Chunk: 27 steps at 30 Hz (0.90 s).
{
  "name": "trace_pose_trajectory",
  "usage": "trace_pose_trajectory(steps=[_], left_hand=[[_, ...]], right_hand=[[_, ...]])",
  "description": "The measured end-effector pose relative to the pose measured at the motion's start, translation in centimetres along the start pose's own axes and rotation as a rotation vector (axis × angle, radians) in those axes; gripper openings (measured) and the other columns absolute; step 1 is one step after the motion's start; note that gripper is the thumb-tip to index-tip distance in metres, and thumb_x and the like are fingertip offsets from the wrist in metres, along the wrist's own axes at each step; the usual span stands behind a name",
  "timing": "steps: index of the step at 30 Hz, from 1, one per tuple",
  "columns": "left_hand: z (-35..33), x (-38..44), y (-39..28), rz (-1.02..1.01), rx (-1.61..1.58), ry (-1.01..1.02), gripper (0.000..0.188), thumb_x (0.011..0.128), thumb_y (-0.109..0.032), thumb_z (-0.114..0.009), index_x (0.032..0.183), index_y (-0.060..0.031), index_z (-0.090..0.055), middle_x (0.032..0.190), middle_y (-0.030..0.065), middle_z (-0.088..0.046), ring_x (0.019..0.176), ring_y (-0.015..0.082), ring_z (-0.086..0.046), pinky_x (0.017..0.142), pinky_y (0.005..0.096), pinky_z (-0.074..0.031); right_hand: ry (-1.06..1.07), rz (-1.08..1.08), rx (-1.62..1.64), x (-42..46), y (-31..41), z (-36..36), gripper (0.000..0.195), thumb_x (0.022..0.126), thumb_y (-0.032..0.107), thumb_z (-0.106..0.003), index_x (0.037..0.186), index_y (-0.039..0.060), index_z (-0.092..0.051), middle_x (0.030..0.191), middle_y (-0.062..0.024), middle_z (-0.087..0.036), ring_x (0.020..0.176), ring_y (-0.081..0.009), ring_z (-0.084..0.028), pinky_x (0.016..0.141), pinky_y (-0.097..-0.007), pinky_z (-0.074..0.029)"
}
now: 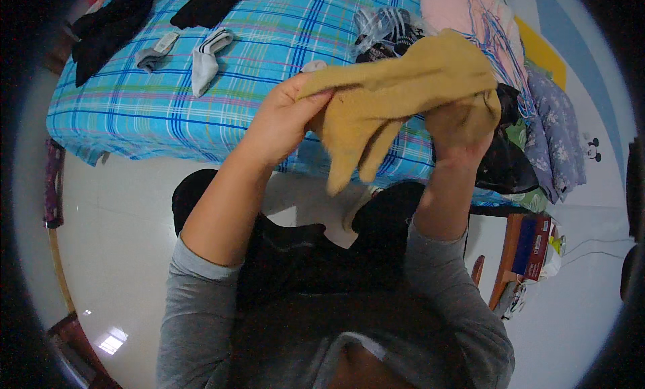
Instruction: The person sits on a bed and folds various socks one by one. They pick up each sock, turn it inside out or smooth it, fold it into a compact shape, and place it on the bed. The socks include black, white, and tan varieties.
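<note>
A mustard-yellow knitted garment [393, 86], seemingly a glove or sock with several long narrow parts hanging down, is stretched between my hands above the bed's edge. My left hand [289, 119] pinches its left end between thumb and fingers. My right hand [461, 124] is at its right end, largely covered by the fabric, so its fingers are hidden. Behind the garment, a small pale item [313, 66] partly shows. Farther left on the bed lie a white sock with dark stripes [205, 66] and a grey sock with a paper label [151, 56].
Black garments [113, 34] lie on the blue plaid bedsheet [136, 102]. Clear plastic with dark striped items [385, 28] sits near a pink cloth with cords [448, 11]. A floral pillow [557, 132] and black bag [506, 162] are at right, above a wooden shelf [504, 263].
</note>
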State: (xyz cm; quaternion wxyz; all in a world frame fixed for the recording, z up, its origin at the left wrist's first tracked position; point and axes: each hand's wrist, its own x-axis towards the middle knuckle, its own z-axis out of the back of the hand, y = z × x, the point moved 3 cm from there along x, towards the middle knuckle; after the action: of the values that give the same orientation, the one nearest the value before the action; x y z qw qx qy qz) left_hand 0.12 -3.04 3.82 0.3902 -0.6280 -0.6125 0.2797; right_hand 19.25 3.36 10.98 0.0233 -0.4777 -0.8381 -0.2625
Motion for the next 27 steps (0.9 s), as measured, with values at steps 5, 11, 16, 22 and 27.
trace_pose_trajectory(steps=[5,11,16,22,27], left_hand=[[-0.9,-0.7,-0.9,0.312,-0.115,-0.227,0.041,0.092,-0.029,-0.041,0.122,-0.0014,-0.042,0.112,0.0099,-0.055,0.097,0.0185,-0.056,0.083,0.0313,-0.046],[4.2,1.2,4.1,0.409,-0.233,-0.386,0.036,0.091,-0.023,-0.04,0.122,-0.003,-0.042,0.119,0.0107,-0.051,0.106,0.0229,-0.052,0.091,0.0369,-0.041],[3.3,1.0,3.2,0.377,-0.341,-0.311,0.039,0.087,-0.01,-0.039,0.125,-0.0027,-0.038,0.119,0.0118,-0.05,0.109,0.0257,-0.05,0.092,0.0384,-0.041],[1.9,0.8,2.0,0.249,-0.247,-0.13,0.059,0.072,0.009,-0.042,0.129,-0.0028,-0.034,0.123,0.0115,-0.047,0.114,0.026,-0.047,0.096,0.0387,-0.038],[1.9,0.9,0.8,0.169,-0.278,-0.042,0.057,0.075,0.006,-0.044,0.13,-0.0038,-0.033,0.125,0.0117,-0.045,0.118,0.0258,-0.042,0.099,0.0383,-0.034]], right_hand=[[-0.376,0.183,-0.431,2.1,-0.8,7.6,0.031,0.09,0.026,-0.043,0.108,0.001,-0.048,0.108,-0.0121,-0.053,0.093,-0.0218,-0.053,0.085,-0.0327,-0.043],[-0.501,0.033,-0.884,2.5,-0.8,13.4,0.036,0.083,0.018,-0.059,0.109,-0.003,-0.046,0.1,-0.0111,-0.056,0.084,-0.0197,-0.053,0.073,-0.03,-0.045],[-0.72,0.045,-1.571,2.0,-1.1,13.4,0.089,0.071,0.034,-0.072,0.131,-0.0073,-0.02,0.111,-0.0161,-0.05,0.099,-0.0195,-0.051,0.081,-0.0292,-0.043],[-0.566,0.115,-2.155,1.4,-2.3,11.9,0.074,0.07,0.033,-0.069,0.124,-0.003,-0.035,0.113,-0.0199,-0.051,0.102,-0.0313,-0.052,0.085,-0.0368,-0.042],[-0.568,0.057,-1.898,2.0,-0.5,14.1,0.035,0.078,0.017,-0.059,0.109,0.003,-0.052,0.097,-0.0172,-0.06,0.087,-0.0321,-0.058,0.076,-0.0368,-0.046]])
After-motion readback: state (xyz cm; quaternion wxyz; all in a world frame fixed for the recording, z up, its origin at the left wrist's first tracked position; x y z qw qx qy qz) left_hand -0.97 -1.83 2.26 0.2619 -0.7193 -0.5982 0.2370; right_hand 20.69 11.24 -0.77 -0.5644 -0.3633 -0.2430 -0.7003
